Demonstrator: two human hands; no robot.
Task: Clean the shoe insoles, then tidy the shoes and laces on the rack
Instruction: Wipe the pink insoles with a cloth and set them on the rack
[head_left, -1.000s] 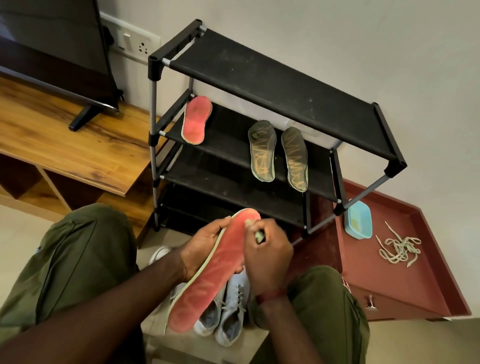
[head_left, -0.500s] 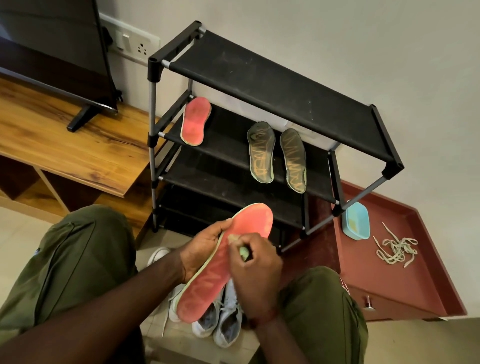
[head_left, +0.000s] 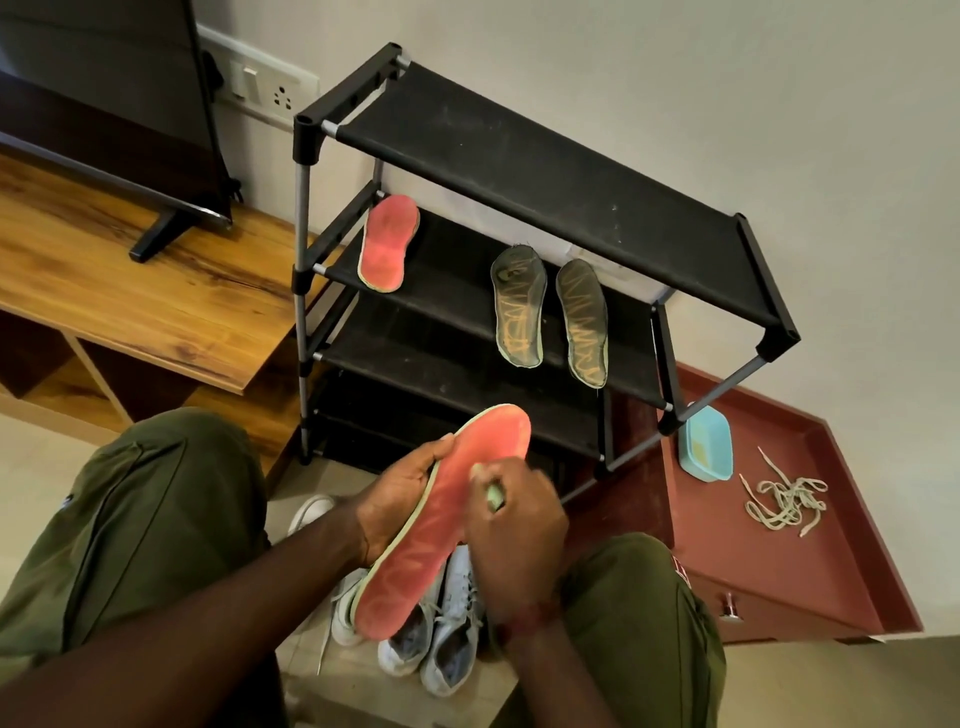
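Observation:
My left hand (head_left: 402, 501) grips a red insole (head_left: 447, 525) by its left edge, tilted over my lap. Pressed against the insole's upper face, my right hand (head_left: 511, 525) is curled round a small pale green brush (head_left: 493, 493). A second red insole (head_left: 388, 242) lies on the black rack (head_left: 545, 171), second shelf, left. Two grey-green insoles (head_left: 550, 314) lie side by side on that shelf to the right. White and pale blue shoes (head_left: 431, 639) stand on the floor between my knees. Loose laces (head_left: 784, 501) lie on a red cabinet top.
A light blue tub (head_left: 705, 449) sits on the red cabinet (head_left: 769, 577) right of the rack. A wooden TV unit (head_left: 130, 306) with a screen stands to the left. My knees in green trousers flank the shoes.
My right hand with the brush has slid down from the insole's toe toward its middle. The insole has shifted slightly in my left hand.

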